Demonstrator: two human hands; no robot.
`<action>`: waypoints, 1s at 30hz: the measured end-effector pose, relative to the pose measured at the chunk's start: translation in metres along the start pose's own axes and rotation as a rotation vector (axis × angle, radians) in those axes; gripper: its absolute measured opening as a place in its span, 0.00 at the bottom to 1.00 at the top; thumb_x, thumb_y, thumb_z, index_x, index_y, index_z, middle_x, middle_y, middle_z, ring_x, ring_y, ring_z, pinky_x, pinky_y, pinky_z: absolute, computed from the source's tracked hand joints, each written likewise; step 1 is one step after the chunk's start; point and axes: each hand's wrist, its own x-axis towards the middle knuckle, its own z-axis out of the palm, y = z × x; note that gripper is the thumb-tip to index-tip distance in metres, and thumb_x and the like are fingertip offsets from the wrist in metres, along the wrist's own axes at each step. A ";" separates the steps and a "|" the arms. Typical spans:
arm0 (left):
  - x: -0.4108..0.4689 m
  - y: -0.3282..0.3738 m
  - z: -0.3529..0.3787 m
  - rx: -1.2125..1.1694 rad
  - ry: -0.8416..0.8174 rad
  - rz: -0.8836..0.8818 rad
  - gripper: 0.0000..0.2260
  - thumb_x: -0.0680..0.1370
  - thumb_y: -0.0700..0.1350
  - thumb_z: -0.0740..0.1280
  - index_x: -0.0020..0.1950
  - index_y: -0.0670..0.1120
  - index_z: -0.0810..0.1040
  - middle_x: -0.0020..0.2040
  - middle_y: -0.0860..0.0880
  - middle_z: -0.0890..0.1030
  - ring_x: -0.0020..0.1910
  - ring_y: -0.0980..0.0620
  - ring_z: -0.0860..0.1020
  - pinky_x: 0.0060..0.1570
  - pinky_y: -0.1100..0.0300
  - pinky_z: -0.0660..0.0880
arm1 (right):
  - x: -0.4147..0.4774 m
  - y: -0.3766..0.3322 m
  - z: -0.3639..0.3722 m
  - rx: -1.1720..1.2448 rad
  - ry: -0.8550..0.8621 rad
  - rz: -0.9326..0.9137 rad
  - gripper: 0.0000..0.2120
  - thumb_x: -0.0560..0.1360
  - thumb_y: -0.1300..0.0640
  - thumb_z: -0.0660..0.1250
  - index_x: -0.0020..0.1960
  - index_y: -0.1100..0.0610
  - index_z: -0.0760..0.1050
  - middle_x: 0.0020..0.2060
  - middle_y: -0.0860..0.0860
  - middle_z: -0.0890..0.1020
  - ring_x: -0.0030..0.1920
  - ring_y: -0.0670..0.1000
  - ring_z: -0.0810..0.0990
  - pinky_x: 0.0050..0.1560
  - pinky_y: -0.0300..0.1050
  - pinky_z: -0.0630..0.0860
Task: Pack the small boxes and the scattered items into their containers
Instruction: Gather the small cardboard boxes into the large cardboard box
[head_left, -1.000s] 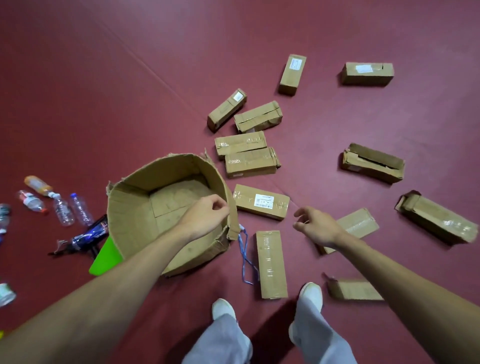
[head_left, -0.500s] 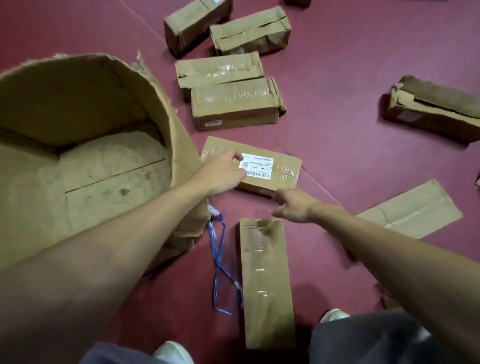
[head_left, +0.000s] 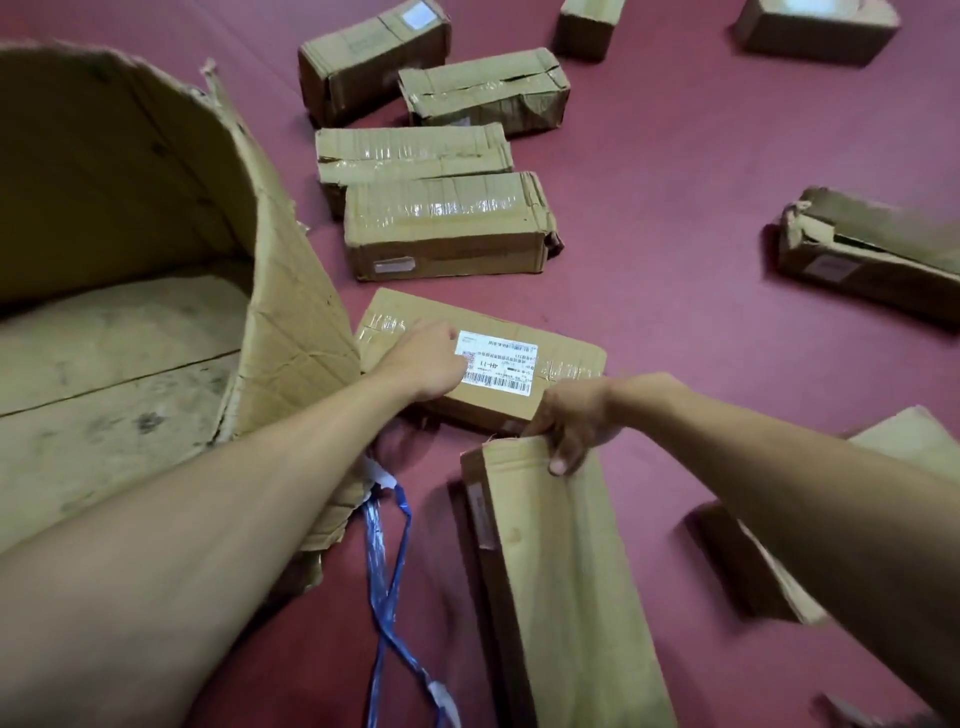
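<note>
The right grip (head_left: 571, 423) is now pinching the far end of the long box (head_left: 566, 571) at 6 o'clock. A moment ago it was hovering by the labelled box (head_left: 496, 366) while the long box was lying flat. That end seems to be lifting off the floor (head_left: 675, 208). The left grip (head_left: 423, 364) is still resting on the labelled box at centre; whether it is clasping cannot be told. The carton (head_left: 156, 182) is waiting at 9 o'clock — packing is starting.

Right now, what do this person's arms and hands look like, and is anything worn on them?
The left hand and right hand are bare: no gloves, rings or watch in view. Both arms are uncovered as far as the frame edge, with no sleeve, wristband or marking showing.
</note>
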 end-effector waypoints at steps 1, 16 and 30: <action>-0.003 0.002 -0.005 -0.016 0.014 -0.025 0.10 0.74 0.41 0.60 0.53 0.46 0.77 0.59 0.42 0.77 0.61 0.42 0.75 0.57 0.56 0.70 | -0.013 0.004 -0.012 0.061 0.003 -0.002 0.24 0.69 0.60 0.75 0.64 0.55 0.77 0.47 0.50 0.81 0.49 0.47 0.76 0.56 0.42 0.74; 0.025 -0.026 -0.001 -0.130 0.244 -0.235 0.24 0.77 0.44 0.57 0.74 0.50 0.63 0.76 0.37 0.54 0.76 0.38 0.50 0.75 0.50 0.48 | -0.071 0.121 -0.017 1.141 0.863 0.357 0.04 0.77 0.55 0.67 0.46 0.54 0.79 0.43 0.52 0.78 0.39 0.49 0.75 0.38 0.42 0.73; 0.027 -0.005 0.023 -0.464 0.069 -0.343 0.19 0.76 0.47 0.66 0.61 0.35 0.74 0.59 0.38 0.79 0.56 0.42 0.78 0.54 0.53 0.74 | -0.060 0.078 -0.051 1.204 0.834 0.234 0.15 0.72 0.51 0.72 0.57 0.52 0.78 0.43 0.52 0.80 0.39 0.54 0.77 0.46 0.52 0.79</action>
